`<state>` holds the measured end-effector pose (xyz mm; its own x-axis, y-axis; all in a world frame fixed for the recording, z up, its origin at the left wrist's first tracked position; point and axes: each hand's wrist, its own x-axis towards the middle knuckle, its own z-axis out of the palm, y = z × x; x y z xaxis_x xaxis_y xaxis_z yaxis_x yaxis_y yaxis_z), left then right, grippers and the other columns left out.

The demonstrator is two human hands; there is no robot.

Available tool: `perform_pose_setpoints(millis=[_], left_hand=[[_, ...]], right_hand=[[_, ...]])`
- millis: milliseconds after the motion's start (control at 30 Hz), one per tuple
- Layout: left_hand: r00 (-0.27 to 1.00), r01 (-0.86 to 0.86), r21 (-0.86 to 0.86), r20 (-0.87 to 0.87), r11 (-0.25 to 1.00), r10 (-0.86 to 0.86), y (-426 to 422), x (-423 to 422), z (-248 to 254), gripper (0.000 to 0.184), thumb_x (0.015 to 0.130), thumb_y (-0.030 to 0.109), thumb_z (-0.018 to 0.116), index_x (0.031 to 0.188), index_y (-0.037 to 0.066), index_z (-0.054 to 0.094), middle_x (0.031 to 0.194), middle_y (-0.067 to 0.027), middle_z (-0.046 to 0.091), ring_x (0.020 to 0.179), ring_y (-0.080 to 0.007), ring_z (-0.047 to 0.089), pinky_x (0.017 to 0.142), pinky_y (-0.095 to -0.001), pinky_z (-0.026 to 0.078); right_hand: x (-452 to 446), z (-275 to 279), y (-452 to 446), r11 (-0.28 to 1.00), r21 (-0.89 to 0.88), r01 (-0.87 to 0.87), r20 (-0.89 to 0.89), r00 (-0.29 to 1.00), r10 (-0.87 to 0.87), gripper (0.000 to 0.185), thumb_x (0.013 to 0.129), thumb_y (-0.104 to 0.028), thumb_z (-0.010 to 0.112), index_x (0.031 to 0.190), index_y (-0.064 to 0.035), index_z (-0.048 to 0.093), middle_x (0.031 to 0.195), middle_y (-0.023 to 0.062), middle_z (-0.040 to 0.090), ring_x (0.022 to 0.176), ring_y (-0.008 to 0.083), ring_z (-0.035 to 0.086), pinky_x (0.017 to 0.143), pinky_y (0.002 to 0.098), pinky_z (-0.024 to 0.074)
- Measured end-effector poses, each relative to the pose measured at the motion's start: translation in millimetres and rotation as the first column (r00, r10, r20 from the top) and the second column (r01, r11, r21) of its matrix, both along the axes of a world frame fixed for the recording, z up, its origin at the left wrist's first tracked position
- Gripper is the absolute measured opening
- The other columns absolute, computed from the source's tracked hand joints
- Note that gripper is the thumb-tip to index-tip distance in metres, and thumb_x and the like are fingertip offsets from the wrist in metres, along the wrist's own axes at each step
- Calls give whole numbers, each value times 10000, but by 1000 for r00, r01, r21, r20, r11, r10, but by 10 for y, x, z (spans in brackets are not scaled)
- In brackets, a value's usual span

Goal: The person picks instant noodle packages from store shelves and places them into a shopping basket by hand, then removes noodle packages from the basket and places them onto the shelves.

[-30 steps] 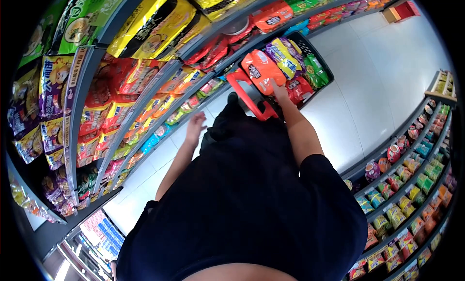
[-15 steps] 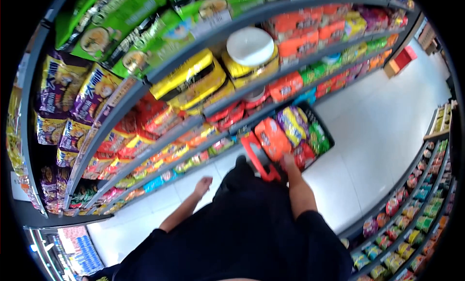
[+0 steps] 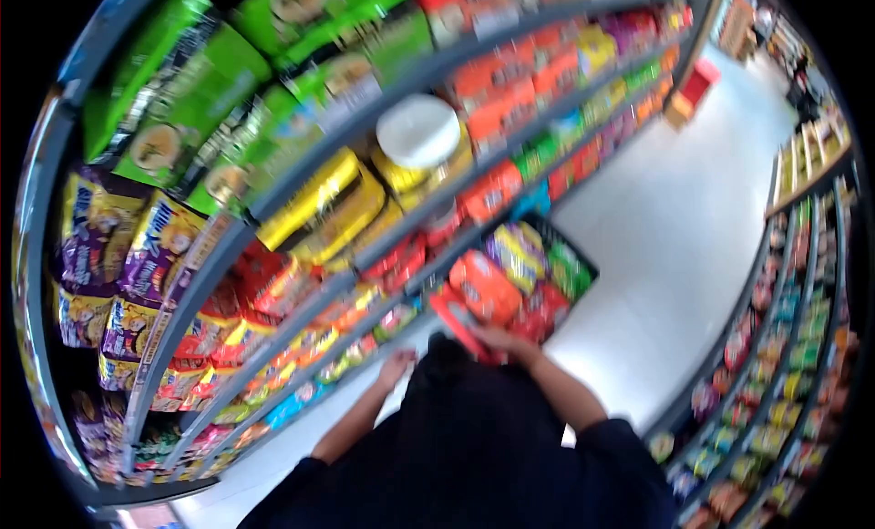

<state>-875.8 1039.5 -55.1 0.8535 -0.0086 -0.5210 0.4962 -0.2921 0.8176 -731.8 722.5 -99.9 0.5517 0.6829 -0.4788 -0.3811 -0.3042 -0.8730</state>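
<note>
A dark shopping basket with a red handle sits low beside the shelf. Inside it lie an orange pack, a yellow and purple pack, a red pack and a green pack. My right hand is at the lower end of the handle, its fingers closed on it, somewhat blurred. Off to the left, my left hand hangs over the floor near the lower shelves, with nothing in it and its fingers loosely bent.
Tall shelves of packaged food curve along my left. A white bowl rests on yellow packs. Another stocked shelf runs along the right. Pale floor stretches between them, with a red box farther off.
My right hand has shifted from beside the orange and red packs onto the basket handle. The view has turned, and the basket appears farther left. My left hand has moved nearer my body.
</note>
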Motion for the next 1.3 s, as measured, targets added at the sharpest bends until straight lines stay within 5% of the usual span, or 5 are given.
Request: perform_pose_setpoints(millis=[133,233,300,900,1300], left_hand=[[998,58,-56,13,997,-58,-418,422,670,316,958,338,444,1037,57,564,862,-17,604,767,-122,555,663,-246,435],[999,-4,-236,-40,972,-6,-419,444,519,304,962,260,456,1164,45,530,1030,-32,624,930,-120,596,692,-223,432],[995,74,-277,-43,958,-90,-346,465,524,297,959,242,451,1171,47,526,1040,-34,619,946,-122,590,747,-241,446],[989,-35,-5,-144,999,34,-17,344,486,260,898,173,476,1133,84,546,968,-24,632,857,-117,620,619,-260,478],[986,-161,381,15,911,168,64,-281,363,288,894,280,490,1044,89,646,1021,-123,642,990,-243,592,855,-333,463]], right_hand=[[-88,1156,104,977,-141,-162,-107,983,148,579,898,-580,416,1053,-52,596,864,58,644,700,126,588,578,316,478],[-147,1234,32,979,-179,-96,386,909,159,564,848,-526,534,1053,-1,550,914,187,643,834,310,623,735,388,477],[-188,1226,41,974,-218,-59,380,914,141,530,826,-482,570,1028,8,551,930,222,629,886,357,602,782,396,462],[-309,1446,145,877,-385,286,488,870,-69,382,784,-402,606,1004,-91,570,861,222,635,839,411,606,731,475,485],[-132,1180,-87,859,-343,382,678,733,-55,289,775,-299,634,893,-40,585,728,227,620,723,423,613,646,494,485]])
